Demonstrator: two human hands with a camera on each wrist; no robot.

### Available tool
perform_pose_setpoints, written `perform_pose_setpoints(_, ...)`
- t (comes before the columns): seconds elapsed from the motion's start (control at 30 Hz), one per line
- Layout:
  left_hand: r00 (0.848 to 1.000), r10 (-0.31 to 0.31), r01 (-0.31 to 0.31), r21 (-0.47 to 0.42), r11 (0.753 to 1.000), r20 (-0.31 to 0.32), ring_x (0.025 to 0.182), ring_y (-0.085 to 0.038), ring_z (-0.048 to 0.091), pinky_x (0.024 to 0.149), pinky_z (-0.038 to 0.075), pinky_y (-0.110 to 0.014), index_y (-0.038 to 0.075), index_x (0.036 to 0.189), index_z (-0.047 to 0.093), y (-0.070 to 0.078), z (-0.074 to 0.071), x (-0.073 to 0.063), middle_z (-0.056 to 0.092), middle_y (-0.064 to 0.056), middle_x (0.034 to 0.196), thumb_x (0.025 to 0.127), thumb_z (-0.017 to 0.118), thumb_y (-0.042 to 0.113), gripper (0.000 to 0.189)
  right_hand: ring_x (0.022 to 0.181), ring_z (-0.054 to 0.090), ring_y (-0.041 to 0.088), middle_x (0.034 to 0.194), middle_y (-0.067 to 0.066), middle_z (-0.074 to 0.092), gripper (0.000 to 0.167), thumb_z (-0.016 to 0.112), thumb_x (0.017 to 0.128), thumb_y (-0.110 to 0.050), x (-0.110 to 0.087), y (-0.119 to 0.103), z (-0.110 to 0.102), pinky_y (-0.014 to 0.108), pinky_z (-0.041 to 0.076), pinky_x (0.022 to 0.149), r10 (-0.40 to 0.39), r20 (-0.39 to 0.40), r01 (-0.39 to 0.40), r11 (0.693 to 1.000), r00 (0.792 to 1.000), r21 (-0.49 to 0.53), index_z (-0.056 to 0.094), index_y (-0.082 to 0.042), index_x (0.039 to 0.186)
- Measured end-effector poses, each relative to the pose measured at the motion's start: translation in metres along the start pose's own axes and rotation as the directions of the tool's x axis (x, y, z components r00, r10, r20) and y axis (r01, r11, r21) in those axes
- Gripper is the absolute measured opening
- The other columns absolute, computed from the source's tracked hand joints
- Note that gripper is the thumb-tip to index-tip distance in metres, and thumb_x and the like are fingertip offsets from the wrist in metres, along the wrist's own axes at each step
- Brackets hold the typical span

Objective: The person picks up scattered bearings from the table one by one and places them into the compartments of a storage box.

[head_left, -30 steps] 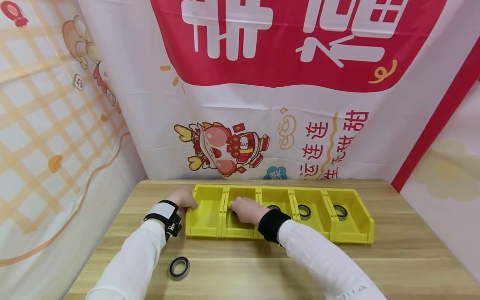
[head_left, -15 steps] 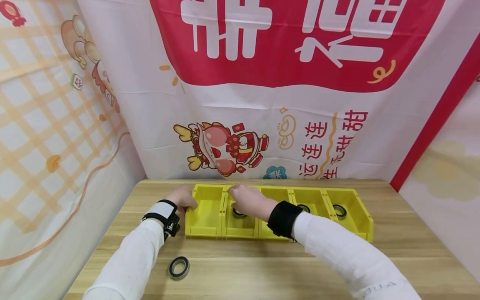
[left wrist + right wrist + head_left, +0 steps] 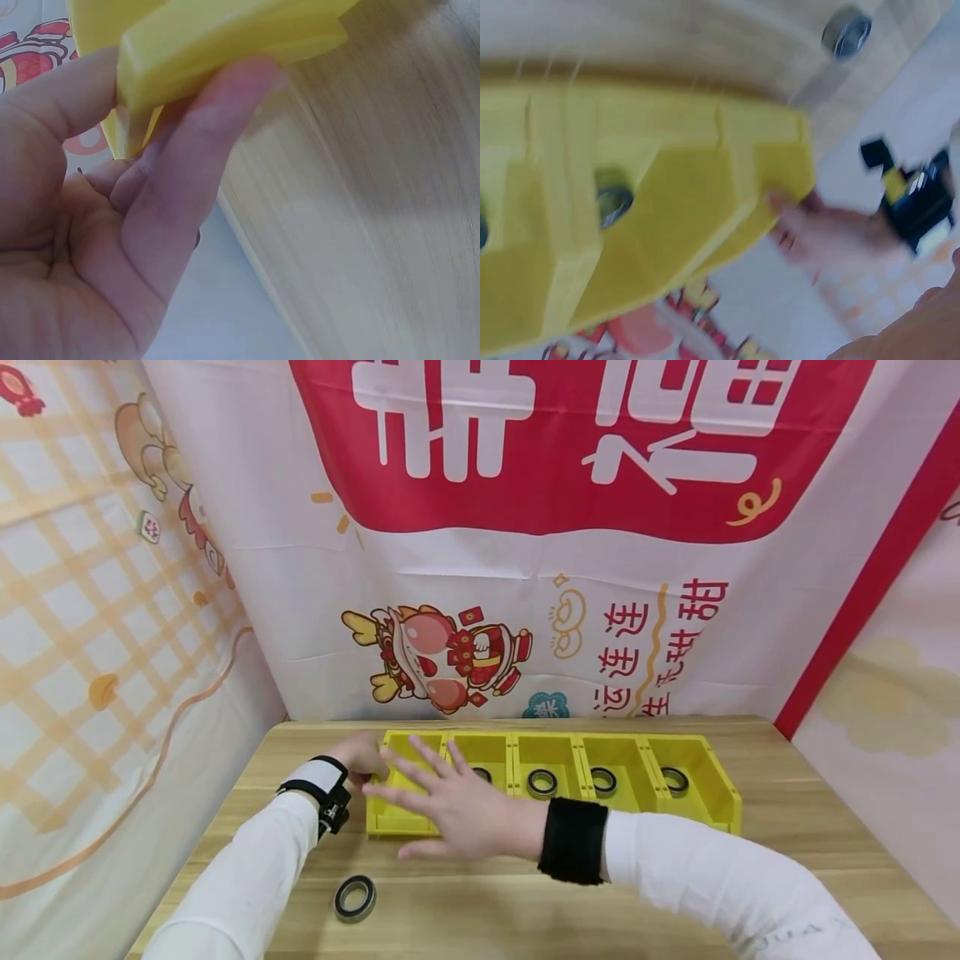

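Observation:
A row of yellow bins (image 3: 405, 824) stands on the table, joined side by side. My left hand (image 3: 360, 758) grips its left end; in the left wrist view, thumb and fingers pinch the yellow wall (image 3: 225, 41). Spread wide, my right hand (image 3: 468, 810) hovers in front of the two leftmost bins and holds nothing. A black-and-silver ball bearing (image 3: 486, 772) shows in the second bin, partly behind that hand. Further bearings lie in the third (image 3: 542, 795), fourth and fifth bins. No bearing shows in the visible part of the leftmost bin.
One loose bearing (image 3: 340, 900) lies flat on the wooden table (image 3: 600, 902), in front of the bins' left end. A printed cloth (image 3: 450, 560) hangs behind the table, with more cloth at both sides.
My right hand has let go of the bearing in the second bin, lifted out, and come forward with fingers spread. My left hand keeps its grip on the bin's end.

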State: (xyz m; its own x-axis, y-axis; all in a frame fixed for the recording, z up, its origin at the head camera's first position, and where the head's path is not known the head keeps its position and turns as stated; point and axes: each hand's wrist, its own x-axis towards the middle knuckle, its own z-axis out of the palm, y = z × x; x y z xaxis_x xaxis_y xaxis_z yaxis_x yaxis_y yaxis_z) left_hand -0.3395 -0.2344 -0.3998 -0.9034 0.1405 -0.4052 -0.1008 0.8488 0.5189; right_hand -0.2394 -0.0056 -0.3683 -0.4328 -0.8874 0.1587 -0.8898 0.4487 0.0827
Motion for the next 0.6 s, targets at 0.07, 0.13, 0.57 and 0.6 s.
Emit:
perform_pose_setpoints(0.07,1.0,-0.002,0.002,-0.013,1.0,0.014,0.047,-0.012,0.047,0.048,0.048,-0.023,0.007,0.061,0.054,-0.001,0.001,0.0,0.051,-0.003,0.056,0.071,0.058,-0.002,0.014,0.14,-0.024,0.032,0.155,-0.001,-0.026,0.08,0.039,0.088,-0.068,-0.003,-0.011,0.008,0.067,0.01,0.104,-0.047,0.024,0.047,0.998,0.999,-0.035,-0.004,-0.041,0.15)
perform_pose_setpoints(0.13,1.0,0.001,-0.001,-0.019,1.0,0.017,0.047,-0.012,0.049,0.047,0.048,-0.022,0.004,0.064,0.057,-0.001,0.001,0.0,0.054,-0.004,0.058,0.072,0.058,-0.002,0.01,0.14,-0.024,0.033,0.155,-0.002,-0.026,0.08,0.037,0.088,-0.07,-0.006,-0.021,0.017,0.068,0.01,0.104,-0.093,0.044,0.095,0.994,0.995,-0.056,-0.003,-0.042,0.15)
perform_pose_setpoints(0.57,1.0,-0.007,0.007,0.022,1.0,-0.001,0.053,-0.016,0.058,0.056,0.055,-0.03,-0.001,0.075,0.061,0.0,0.001,0.0,0.061,-0.008,0.064,0.074,0.063,0.002,0.003,0.137,-0.031,0.024,0.15,-0.013,-0.032,0.076,0.035,0.089,-0.068,0.006,-0.049,0.079,0.065,0.008,0.107,-0.221,0.251,0.196,0.973,0.942,0.121,-0.011,-0.049,0.146)
perform_pose_setpoints(0.6,1.0,-0.009,0.009,0.015,1.0,0.0,0.054,-0.017,0.059,0.056,0.055,-0.03,-0.001,0.076,0.061,0.0,0.0,0.0,0.061,-0.008,0.065,0.074,0.063,0.002,0.003,0.137,-0.031,0.024,0.15,-0.013,-0.032,0.076,0.035,0.089,-0.067,0.008,-0.049,0.082,0.065,0.008,0.107,-0.217,0.253,0.191,0.974,0.943,0.125,-0.011,-0.049,0.146)
